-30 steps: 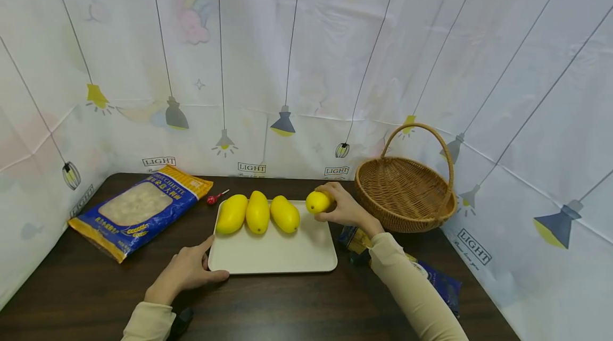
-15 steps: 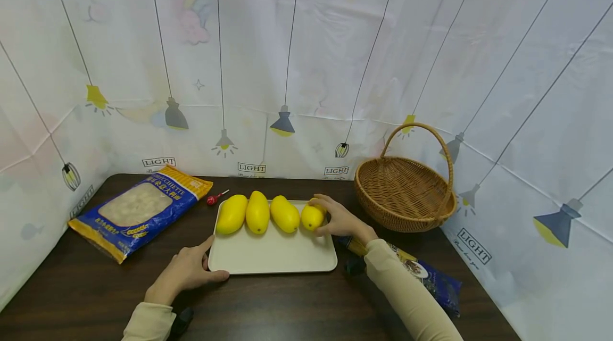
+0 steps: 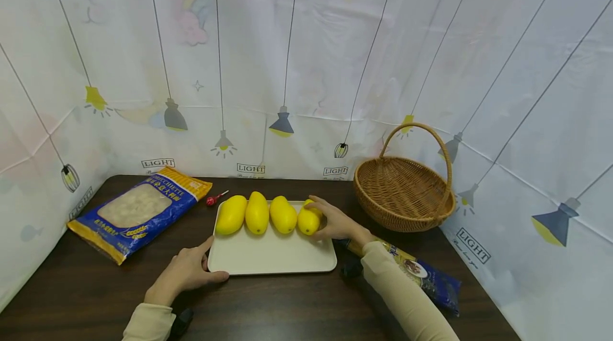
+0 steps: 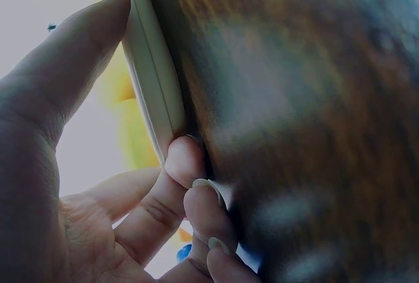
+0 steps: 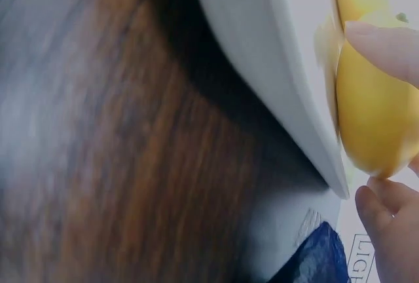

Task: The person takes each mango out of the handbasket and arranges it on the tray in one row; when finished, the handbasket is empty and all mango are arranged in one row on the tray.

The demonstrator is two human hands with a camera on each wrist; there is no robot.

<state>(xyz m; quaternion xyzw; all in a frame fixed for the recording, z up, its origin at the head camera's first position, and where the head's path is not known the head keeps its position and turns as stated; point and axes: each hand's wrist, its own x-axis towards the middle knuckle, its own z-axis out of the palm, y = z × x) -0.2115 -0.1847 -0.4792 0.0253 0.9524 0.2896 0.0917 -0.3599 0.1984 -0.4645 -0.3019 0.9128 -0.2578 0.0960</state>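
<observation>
Four would-be lookalikes aside, several yellow mangoes stand side by side along the back of a cream tray. My right hand grips the rightmost mango from its right side, thumb in front and fingers behind. In the right wrist view, that mango sits right at the tray surface, with the thumb across one end. My left hand holds the tray's front left corner, its thumb along the front edge and fingers at the left side. The left wrist view shows fingertips curled against the tray rim.
A wicker basket with a tall handle stands at the back right. A blue and yellow pasta bag lies at left, beside a red lollipop. Another blue packet lies at right, partly behind the right sleeve.
My right hand has lowered the rightmost mango onto the tray and brought it left, close beside its neighbour. My left hand has stayed at the tray corner.
</observation>
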